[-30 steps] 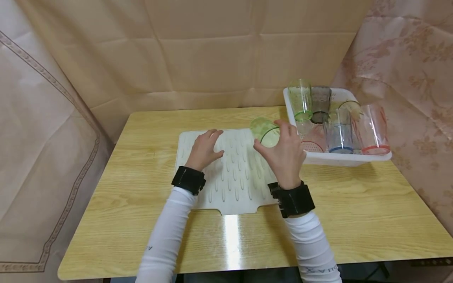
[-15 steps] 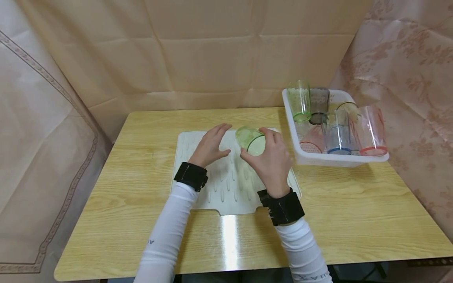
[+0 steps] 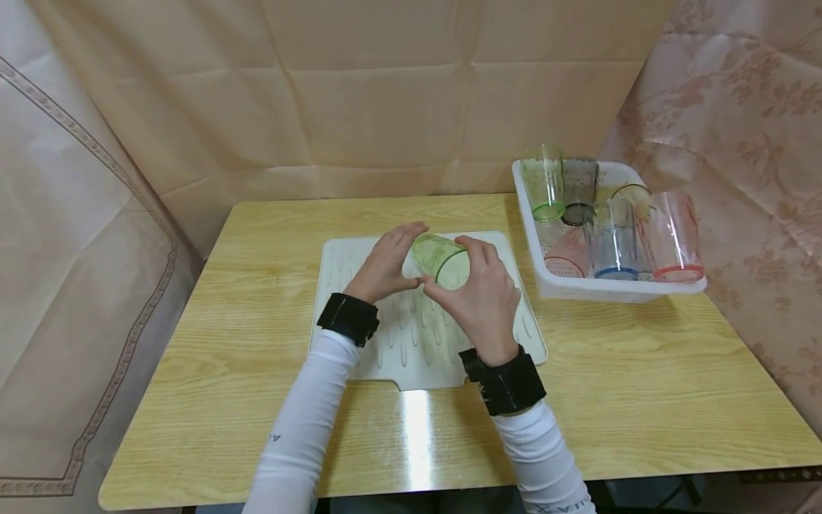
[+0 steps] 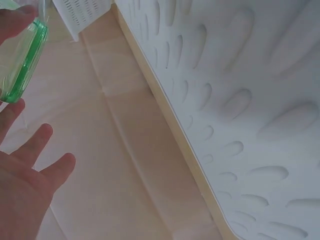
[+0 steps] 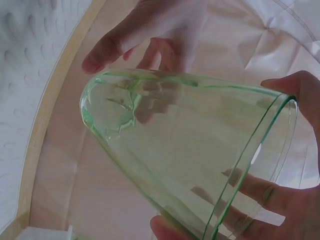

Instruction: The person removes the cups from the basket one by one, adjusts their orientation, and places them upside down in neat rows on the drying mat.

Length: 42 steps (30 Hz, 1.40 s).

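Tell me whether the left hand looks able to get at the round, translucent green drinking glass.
Probably yes: the left hand, fingers spread, is beside one end of the green drinking glass, with nothing visible in between. The right hand grips the other end.

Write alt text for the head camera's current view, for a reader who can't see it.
A person's right hand holds a tilted green glass over a white patterned board, the left hand close by its other end. The board lies on a wooden table; at the right, a white basket holds several tinted glasses.
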### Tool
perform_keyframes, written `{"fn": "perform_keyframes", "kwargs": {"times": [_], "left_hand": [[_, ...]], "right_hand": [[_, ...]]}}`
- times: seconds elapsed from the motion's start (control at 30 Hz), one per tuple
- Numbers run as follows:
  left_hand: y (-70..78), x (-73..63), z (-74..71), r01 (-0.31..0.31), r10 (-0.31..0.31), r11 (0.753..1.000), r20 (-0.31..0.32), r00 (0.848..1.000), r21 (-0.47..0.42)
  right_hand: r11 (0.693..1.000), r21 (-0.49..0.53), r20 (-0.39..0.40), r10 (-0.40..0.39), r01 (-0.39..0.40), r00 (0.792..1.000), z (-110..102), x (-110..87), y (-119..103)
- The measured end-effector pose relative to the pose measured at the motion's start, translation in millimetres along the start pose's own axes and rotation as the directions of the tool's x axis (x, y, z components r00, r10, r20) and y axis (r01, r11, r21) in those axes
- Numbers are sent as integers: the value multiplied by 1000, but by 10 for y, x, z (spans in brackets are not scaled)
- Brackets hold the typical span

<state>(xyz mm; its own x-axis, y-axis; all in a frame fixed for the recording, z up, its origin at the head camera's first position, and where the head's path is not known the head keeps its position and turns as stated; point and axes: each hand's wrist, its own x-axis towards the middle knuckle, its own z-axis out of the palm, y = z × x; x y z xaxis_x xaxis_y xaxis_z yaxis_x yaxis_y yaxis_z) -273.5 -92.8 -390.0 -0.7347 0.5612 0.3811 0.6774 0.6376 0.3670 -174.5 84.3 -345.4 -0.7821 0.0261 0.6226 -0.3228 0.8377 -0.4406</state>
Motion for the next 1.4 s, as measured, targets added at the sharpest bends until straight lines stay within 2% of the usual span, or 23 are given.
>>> {"fn": "perform_keyframes", "kwargs": {"times": [0.17,0.47,0.67,0.87,1.03,1.2,1.4], "left_hand": [[7,16,-15,-27,27,999,-13,1000,-32],[-25,10,22,-28,30,997,37,999,-69],[-60,2,46,-23,26,996,34,999,-81],[-83,14,38,-6,8,997,26,1000,-74],[-104,22,21,-13,15,994,22,1000,-104],[-128,6,9,-10,15,987,31,999,-158],[-145,-12,-25,12,-4,983,46,999,-183]], "right_hand": [[999,49,36,0,-2,999,-20,4,17],[985,153,144,55,-77,988,-13,15,78],[975,211,185,33,-72,982,13,51,146],[950,300,231,18,-89,973,54,79,251],[921,373,260,8,-108,966,81,109,314],[920,373,289,7,-119,957,94,130,353],[940,312,366,15,-138,930,56,185,373]]}}
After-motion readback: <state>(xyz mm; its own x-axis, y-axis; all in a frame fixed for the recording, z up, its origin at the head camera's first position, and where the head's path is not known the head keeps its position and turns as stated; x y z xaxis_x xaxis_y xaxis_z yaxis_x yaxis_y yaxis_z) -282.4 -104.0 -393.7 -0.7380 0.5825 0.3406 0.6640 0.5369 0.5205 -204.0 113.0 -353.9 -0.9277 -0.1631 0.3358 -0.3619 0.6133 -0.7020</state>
